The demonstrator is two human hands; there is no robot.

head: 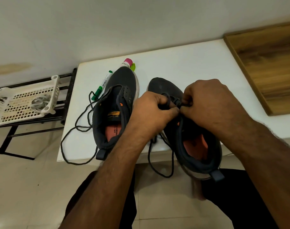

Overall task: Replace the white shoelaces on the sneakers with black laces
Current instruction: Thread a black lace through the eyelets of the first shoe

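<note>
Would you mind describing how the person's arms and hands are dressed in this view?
Both forearms are bare, with no sleeves in view. The left hand and the right hand wear no gloves, and no rings, watch or bands show. Fine hair covers the forearms.

On my white tabletop [182, 66] a green marker [102, 85] lies beside a pink-capped bottle [126, 63] and a small lime-green object [133, 66]. To my left, a white plastic basket [23, 101] sits on a black rack [65, 100]; a wooden panel [266, 66] lies to my right.
</note>
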